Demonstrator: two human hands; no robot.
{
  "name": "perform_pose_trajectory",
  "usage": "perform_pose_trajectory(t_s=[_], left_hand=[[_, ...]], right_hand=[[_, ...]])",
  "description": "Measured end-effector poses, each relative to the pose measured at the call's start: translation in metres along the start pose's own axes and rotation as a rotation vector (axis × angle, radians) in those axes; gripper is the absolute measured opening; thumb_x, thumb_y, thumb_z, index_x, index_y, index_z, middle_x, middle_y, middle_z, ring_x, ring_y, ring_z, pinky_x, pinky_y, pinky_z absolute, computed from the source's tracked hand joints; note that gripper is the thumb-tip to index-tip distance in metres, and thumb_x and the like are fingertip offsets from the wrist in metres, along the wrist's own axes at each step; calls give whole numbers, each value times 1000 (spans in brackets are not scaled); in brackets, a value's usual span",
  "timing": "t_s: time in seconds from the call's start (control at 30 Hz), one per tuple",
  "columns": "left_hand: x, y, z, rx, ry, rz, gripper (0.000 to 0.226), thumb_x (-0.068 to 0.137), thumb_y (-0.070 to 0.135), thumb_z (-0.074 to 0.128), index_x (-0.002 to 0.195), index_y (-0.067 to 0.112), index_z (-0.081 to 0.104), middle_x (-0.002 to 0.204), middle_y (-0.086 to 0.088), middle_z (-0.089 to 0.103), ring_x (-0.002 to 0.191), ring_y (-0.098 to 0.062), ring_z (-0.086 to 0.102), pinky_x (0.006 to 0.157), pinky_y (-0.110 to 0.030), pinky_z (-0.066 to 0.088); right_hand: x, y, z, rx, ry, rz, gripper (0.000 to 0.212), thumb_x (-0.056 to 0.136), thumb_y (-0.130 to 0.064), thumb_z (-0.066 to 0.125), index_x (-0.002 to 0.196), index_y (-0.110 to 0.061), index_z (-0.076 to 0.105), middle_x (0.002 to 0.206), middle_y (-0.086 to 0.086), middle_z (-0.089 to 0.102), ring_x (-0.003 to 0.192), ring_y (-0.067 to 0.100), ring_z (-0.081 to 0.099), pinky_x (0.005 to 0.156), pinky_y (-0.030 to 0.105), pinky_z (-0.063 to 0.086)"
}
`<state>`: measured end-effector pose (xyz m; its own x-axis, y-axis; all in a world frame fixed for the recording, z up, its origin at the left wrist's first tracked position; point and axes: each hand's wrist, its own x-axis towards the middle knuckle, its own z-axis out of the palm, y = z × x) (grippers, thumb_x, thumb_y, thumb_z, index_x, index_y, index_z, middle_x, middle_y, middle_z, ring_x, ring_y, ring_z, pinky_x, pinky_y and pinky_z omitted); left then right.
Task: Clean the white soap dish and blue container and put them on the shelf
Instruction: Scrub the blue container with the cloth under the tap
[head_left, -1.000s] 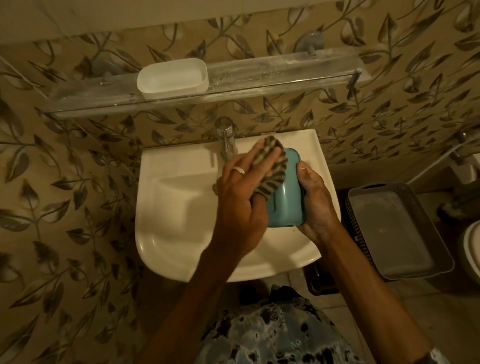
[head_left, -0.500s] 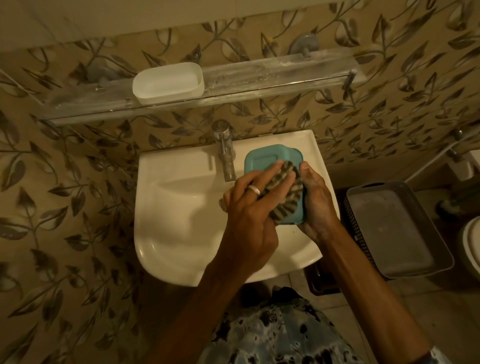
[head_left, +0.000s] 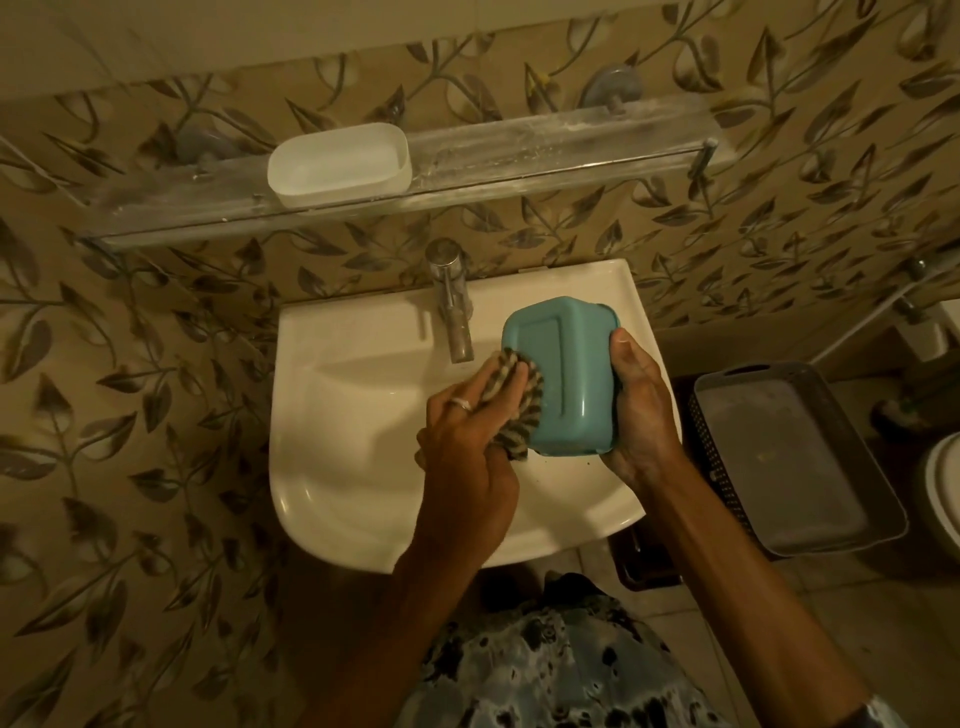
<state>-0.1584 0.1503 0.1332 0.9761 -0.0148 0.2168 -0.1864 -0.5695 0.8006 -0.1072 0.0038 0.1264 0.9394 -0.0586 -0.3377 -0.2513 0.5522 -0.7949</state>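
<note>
Home bathroom, white washbasin (head_left: 363, 415), chrome tap (head_left: 452, 306), leaf-patterned wall tiles (head_left: 130, 415)

wall (head_left: 130, 415): leaf-patterned tiles | sink (head_left: 337, 467): white | floor (head_left: 857, 623): pale tiles | light: dim, warm | far right: perhaps a toilet (head_left: 943, 499)

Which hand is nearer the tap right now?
Left. The left hand, gripping the striped cloth, is just below the tap; the right hand holds the blue container, farther right.

Around the washbasin

A white washbasin (head_left: 363, 441) sits at centre, its chrome tap (head_left: 452, 306) at 12 o'clock on the rim. At 3 o'clock, a grey tray (head_left: 779, 467) rests on a dark perforated basket (head_left: 710, 441). Leaf-patterned tiles (head_left: 130, 364) cover the wall at 9 o'clock
</note>
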Motion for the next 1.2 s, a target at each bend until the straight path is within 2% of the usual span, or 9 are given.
perform_pose_trajectory(t_s=[0.13, 0.23, 0.4, 0.53, 0.67, 0.77, 0.93, 1.07, 1.2], left_hand=[[-14, 10, 0, 62, -36, 71, 70, 72, 11, 29, 138, 36, 32, 138, 32, 30, 124, -15, 39, 98, -45, 44], [-11, 15, -3, 113, -40, 125, 67, 71, 13, 31, 133, 30, 50, 141, 19, 40, 122, -16, 39, 95, -44, 42], [10, 8, -5, 176, -9, 119, 70, 69, 13, 29, 134, 27, 50, 140, 7, 48, 120, -18, 39, 90, -42, 40], [5, 2, -2, 177, 26, 65, 74, 68, 13, 26, 137, 28, 45, 139, 18, 40, 121, -15, 38, 91, -38, 40], [-11, 8, -2, 87, 7, -7, 75, 68, 13, 27, 139, 33, 36, 138, 28, 34, 125, -14, 38, 98, -46, 44], [-19, 22, 0, 79, -44, 59, 73, 70, 15, 27, 140, 33, 33, 143, 19, 37, 126, -19, 38, 98, -45, 42], [0, 15, -1, 125, 1, 81, 71, 71, 13, 29, 139, 28, 40, 143, 8, 43, 121, -17, 39, 94, -40, 42], [8, -2, -1, 177, 17, 24, 77, 69, 5, 33, 141, 31, 38, 140, 18, 37, 122, -12, 35, 91, -29, 32], [-4, 5, 0, 122, 19, 5, 78, 69, 5, 33, 141, 33, 35, 141, 21, 35, 123, -11, 35, 98, -38, 41]], right_hand=[[0, 5, 3, 0, 34, -5, 37, 100, -34, 36, 119, -11, 58, 110, 15, 66, 93, 26, 67, 76, 39, 58], [1, 7, 5, 10, 47, 23, 39, 100, -36, 35, 120, -12, 59, 114, 18, 66, 95, 28, 66, 78, 40, 58], [4, 1, 7, -20, 9, -25, 36, 101, -35, 34, 116, -15, 59, 106, 11, 68, 90, 23, 69, 78, 42, 58], [6, -1, 9, -29, 27, -80, 31, 102, -32, 34, 111, -17, 60, 101, 8, 68, 84, 19, 69, 72, 39, 59], [7, 3, 6, -60, 52, -119, 32, 102, -33, 35, 114, -15, 58, 104, 9, 67, 90, 22, 68, 75, 42, 58], [6, 6, 5, -96, 51, -156, 35, 101, -35, 36, 118, -12, 57, 107, 12, 66, 95, 25, 67, 79, 42, 58], [2, 8, 6, -82, 8, -178, 33, 102, -34, 34, 115, -16, 59, 110, 13, 65, 96, 25, 66, 80, 42, 57], [1, 8, 6, -55, -3, -198, 30, 101, -34, 35, 113, -18, 58, 105, 7, 66, 92, 20, 67, 75, 40, 58], [0, 9, 6, -78, 33, -219, 30, 98, -39, 38, 109, -20, 60, 103, 6, 66, 93, 21, 65, 76, 41, 57]])
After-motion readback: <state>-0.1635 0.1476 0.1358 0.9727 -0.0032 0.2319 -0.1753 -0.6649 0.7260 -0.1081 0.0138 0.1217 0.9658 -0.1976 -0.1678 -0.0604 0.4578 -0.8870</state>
